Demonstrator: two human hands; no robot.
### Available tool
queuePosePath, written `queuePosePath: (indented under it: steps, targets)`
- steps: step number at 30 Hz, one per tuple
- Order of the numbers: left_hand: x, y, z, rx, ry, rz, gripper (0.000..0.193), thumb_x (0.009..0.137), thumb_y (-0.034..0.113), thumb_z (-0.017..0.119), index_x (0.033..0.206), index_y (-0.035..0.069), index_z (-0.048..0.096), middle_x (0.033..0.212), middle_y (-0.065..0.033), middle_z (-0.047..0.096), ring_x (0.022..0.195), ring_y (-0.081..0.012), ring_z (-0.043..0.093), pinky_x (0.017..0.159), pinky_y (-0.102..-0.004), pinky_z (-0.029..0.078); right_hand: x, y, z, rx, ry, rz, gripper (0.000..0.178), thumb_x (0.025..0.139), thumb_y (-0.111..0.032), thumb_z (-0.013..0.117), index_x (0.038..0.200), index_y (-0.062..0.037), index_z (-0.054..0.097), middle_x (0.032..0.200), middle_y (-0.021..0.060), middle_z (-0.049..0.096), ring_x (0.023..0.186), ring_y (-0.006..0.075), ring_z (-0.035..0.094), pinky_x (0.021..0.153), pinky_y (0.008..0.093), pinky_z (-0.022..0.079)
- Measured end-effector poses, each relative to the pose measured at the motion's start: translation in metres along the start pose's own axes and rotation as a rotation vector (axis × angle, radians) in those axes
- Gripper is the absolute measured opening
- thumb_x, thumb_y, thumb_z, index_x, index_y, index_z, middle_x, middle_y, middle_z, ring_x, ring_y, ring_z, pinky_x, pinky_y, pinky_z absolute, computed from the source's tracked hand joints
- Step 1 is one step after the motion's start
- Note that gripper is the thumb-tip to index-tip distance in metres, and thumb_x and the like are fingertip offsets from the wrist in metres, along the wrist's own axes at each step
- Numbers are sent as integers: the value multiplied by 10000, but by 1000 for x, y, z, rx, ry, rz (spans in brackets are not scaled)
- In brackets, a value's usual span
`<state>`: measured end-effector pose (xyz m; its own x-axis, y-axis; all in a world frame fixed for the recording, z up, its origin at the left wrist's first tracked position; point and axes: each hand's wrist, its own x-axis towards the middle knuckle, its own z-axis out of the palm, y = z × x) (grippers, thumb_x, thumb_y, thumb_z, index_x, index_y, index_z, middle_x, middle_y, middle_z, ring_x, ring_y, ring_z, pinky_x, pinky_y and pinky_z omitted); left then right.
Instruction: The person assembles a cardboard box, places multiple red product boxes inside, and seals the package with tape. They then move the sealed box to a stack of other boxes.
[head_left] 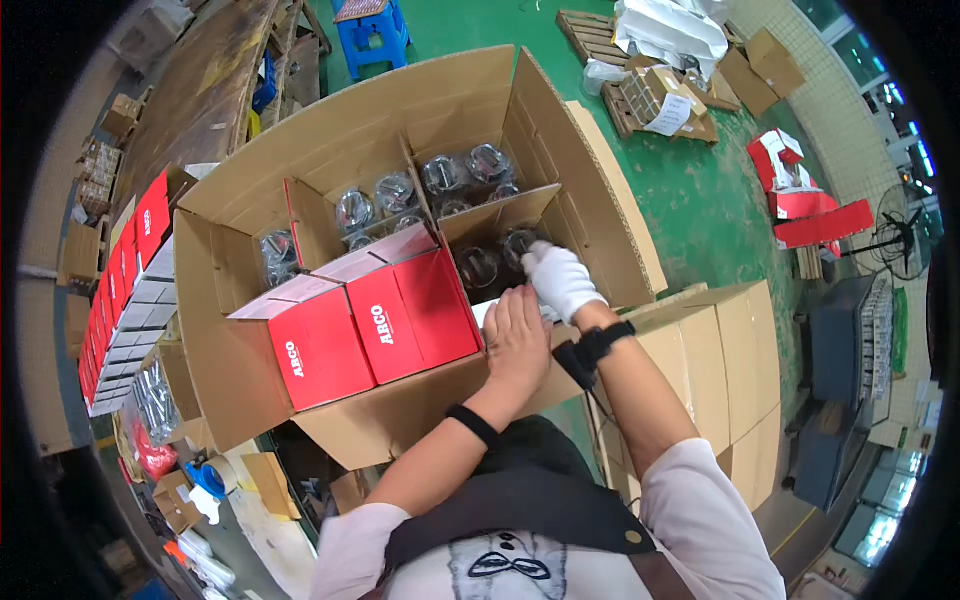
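Left hand: your bare left hand (518, 328) is lying palm down at the front right cell, its fingers stretching out straight and side by side over a white surface (484, 311).
Right hand: your right hand (563, 282), wearing a white glove, is dipping its fingertips into that same cell, right beside a round clear piece (519, 244); you are hiding the grip, so whether it is clamping anything cannot be told.
Between hands: they are sitting close together, the glove just beyond the bare fingers.
Carton: the large open carton (450, 92) is standing before you, its flaps spreading upward and cardboard dividers (530, 212) splitting it into cells.
Red boxes: two red boxes (424, 308) are lying side by side in its front, left of your hands.
Round pieces: more clear round-topped pieces (394, 190) are filling the cells behind.
Wrists: you are wearing a black band (473, 425) on the left and a black strap (598, 346) on the right.
Left side: stacked red-and-white boxes (122, 285) are standing beside the carton.
Right side: closed brown cartons (725, 375) are standing near your right forearm.
Beyond: a blue stool (373, 38) is standing on the green floor (480, 22).
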<state>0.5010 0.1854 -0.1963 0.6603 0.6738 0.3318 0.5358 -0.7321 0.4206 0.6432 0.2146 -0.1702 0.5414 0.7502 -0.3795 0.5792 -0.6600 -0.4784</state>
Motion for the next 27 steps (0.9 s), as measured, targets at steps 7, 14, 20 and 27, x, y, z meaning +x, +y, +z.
queuePosePath:
  steps: [7,14,20,27]
  targets:
    - [35,-18,50,162,-376,-270,430,845,271,572,1190,15,546,1234,-181,507,1151,-338,467,968,-452,319,3,-27,-17,-427,751,-659,484,840,-50,496,1324,-43,488,1380,189,452,1246,386,436,1037,515,360]
    - [17,-32,52,73,-381,-230,531,887,235,496,1361,10,418,1370,-230,425,1322,-378,338,1113,-507,205,-32,12,5,-579,533,-770,550,845,-85,451,1388,-9,411,1478,179,362,1357,360,335,1110,526,259]
    - [29,-25,32,-23,-429,-277,537,849,230,533,1347,53,442,1356,-214,440,1281,-390,378,1084,-515,246,-31,13,8,-609,621,-785,474,860,-98,453,1327,-22,483,1416,181,445,1306,338,420,1076,523,307]
    - [33,-43,57,-216,-935,-523,476,803,211,583,1249,50,541,1328,-212,464,1271,-395,386,1048,-518,309,27,-24,14,-814,290,-497,213,764,-104,562,958,-100,652,711,106,648,701,286,643,640,399,478]
